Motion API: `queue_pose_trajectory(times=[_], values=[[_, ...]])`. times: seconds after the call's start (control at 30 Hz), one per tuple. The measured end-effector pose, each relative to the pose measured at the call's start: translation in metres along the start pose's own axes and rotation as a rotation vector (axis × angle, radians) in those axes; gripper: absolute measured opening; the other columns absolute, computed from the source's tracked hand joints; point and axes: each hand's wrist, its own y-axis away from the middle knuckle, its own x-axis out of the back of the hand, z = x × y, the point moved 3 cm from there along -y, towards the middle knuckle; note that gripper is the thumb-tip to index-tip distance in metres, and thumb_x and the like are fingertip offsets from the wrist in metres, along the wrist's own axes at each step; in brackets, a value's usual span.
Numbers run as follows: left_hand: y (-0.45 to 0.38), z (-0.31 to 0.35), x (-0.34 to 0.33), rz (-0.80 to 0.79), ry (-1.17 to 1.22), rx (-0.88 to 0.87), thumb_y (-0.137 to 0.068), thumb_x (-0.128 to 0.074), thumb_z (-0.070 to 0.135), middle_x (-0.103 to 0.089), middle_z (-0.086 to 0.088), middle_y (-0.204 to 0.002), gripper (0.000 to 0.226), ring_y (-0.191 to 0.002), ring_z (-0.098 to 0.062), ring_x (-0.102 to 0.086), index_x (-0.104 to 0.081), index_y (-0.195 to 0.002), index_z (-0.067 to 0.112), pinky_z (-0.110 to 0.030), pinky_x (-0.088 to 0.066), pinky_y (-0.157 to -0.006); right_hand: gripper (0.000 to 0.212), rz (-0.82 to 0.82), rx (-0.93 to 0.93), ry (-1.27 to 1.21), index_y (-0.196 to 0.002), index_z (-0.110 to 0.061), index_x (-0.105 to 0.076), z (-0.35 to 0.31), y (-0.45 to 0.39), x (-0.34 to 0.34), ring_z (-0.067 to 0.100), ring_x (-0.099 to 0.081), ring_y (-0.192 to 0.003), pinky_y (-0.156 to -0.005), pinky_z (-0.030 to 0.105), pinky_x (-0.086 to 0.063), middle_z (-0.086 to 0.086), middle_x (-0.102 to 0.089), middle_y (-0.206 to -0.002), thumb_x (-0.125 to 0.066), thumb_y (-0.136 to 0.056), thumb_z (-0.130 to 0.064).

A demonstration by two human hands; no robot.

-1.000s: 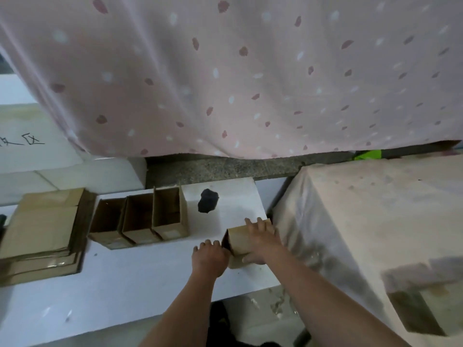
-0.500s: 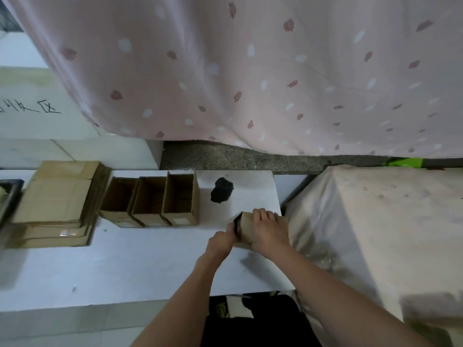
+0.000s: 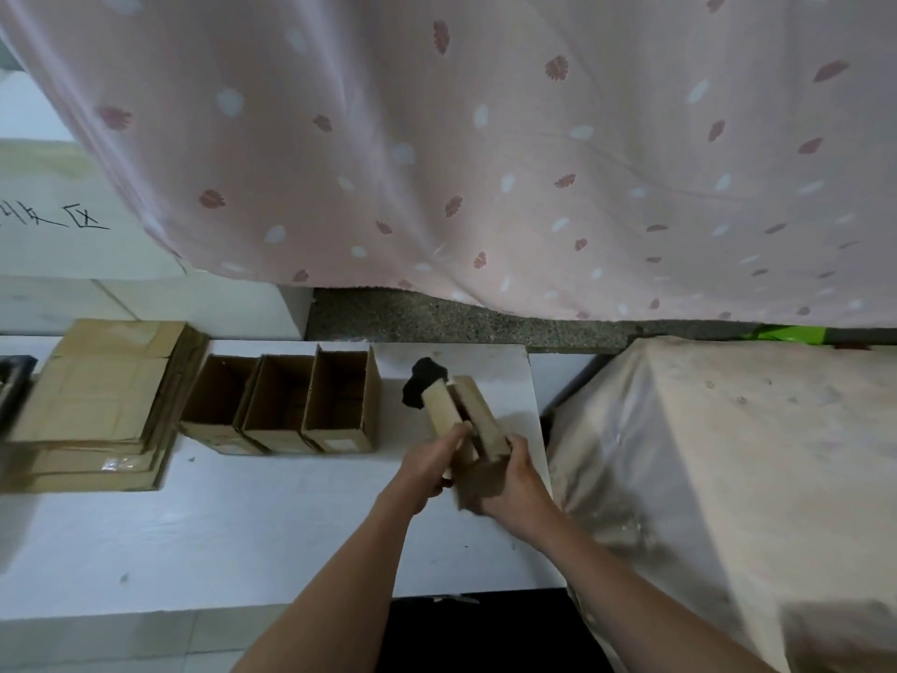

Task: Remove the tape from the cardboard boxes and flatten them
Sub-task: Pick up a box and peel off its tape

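We work at the white table (image 3: 194, 536): flattened stack (image 3: 97, 395) far left, three open boxes (image 3: 286, 405) in a row beside it, still to do. Step in hand looks like opening up the small box (image 3: 478, 429), held above the table's right end, flaps parted. Left hand (image 3: 427, 471) pinches a flap, right hand (image 3: 514, 483) grips the base. Next, probably: collapse it flat; tape not discernible.

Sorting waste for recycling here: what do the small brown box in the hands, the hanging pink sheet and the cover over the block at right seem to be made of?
The small brown box looks like matte corrugated cardboard: stiff, flat flaps. The hanging pink sheet looks like woven fabric: soft folds, printed leaves. The pale cover over the block at right seems thin plastic film, faintly glossy and crinkled, though it could be cloth.
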Motion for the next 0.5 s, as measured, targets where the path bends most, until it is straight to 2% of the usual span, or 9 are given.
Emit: queue_pose_trajectory(times=[0.07,0.13,0.2,0.23,0.3,0.4,0.5], values=[[-0.004,-0.003,-0.003,0.036,-0.167,-0.041,-0.086,-0.065,0.056,-0.062,-0.009,-0.119,0.061,-0.098,-0.022,-0.060,-0.054,-0.125,0.010,-0.028,-0.049,-0.067,0.107,-0.116,-0.083,-0.128,-0.139,-0.036,-0.021,0.011,0.003,-0.003,0.000,-0.059,-0.106,-0.079,0.013,-0.052,-0.013,-0.057,-0.126,-0.086,-0.059,-0.064],[-0.004,-0.005,-0.006,0.061,-0.268,-0.067,-0.090,-0.062,0.051,-0.061,-0.009,-0.114,0.053,-0.093,-0.020,-0.056,-0.057,-0.121,0.008,-0.026,-0.044,-0.063,0.108,-0.122,-0.183,-0.219,-0.145,-0.031,-0.031,0.021,0.004,-0.003,0.007,-0.059,-0.115,-0.096,0.027,-0.051,-0.010,-0.059,-0.133,-0.068,-0.060,-0.085],[-0.001,-0.004,-0.008,0.070,-0.312,-0.080,-0.092,-0.057,0.054,-0.059,-0.008,-0.111,0.049,-0.090,-0.018,-0.054,-0.056,-0.115,0.011,-0.027,-0.042,-0.063,0.101,-0.073,-0.336,-0.359,-0.143,-0.027,-0.045,0.028,0.001,0.003,0.018,-0.058,-0.120,-0.102,0.040,-0.049,-0.001,-0.059,-0.137,-0.044,-0.067,-0.094],[0.000,-0.003,-0.009,0.064,-0.333,-0.091,-0.092,-0.057,0.056,-0.059,-0.008,-0.111,0.049,-0.091,-0.018,-0.055,-0.056,-0.114,0.012,-0.027,-0.042,-0.064,0.096,-0.035,-0.414,-0.464,-0.142,-0.025,-0.050,0.028,0.000,0.007,0.023,-0.059,-0.119,-0.101,0.042,-0.051,0.003,-0.059,-0.137,-0.038,-0.073,-0.091],[0.001,0.001,-0.012,0.051,-0.354,-0.119,-0.092,-0.059,0.058,-0.061,-0.007,-0.113,0.052,-0.100,-0.023,-0.058,-0.056,-0.117,0.012,-0.030,-0.047,-0.072,0.081,0.045,-0.487,-0.557,-0.142,-0.021,-0.050,0.024,-0.003,0.017,0.027,-0.059,-0.116,-0.098,0.046,-0.053,0.009,-0.057,-0.137,-0.038,-0.086,-0.079],[0.003,0.011,-0.016,0.073,-0.403,-0.177,-0.088,-0.068,0.053,-0.062,-0.003,-0.103,0.041,-0.100,-0.022,-0.060,-0.053,-0.105,0.018,-0.035,-0.055,-0.086,0.075,0.091,-0.486,-0.448,-0.148,-0.018,-0.040,0.010,-0.013,0.028,0.029,-0.056,-0.118,-0.097,0.049,-0.053,0.009,-0.051,-0.142,-0.045,-0.093,-0.068],[0.005,0.020,-0.021,0.109,-0.464,-0.209,-0.086,-0.072,0.044,-0.062,-0.002,-0.096,0.037,-0.094,-0.021,-0.061,-0.053,-0.101,0.017,-0.033,-0.055,-0.080,0.075,0.052,-0.464,-0.342,-0.148,-0.017,-0.039,-0.007,-0.024,0.025,0.031,-0.053,-0.125,-0.096,0.046,-0.051,0.009,-0.048,-0.145,-0.054,-0.091,-0.063]])
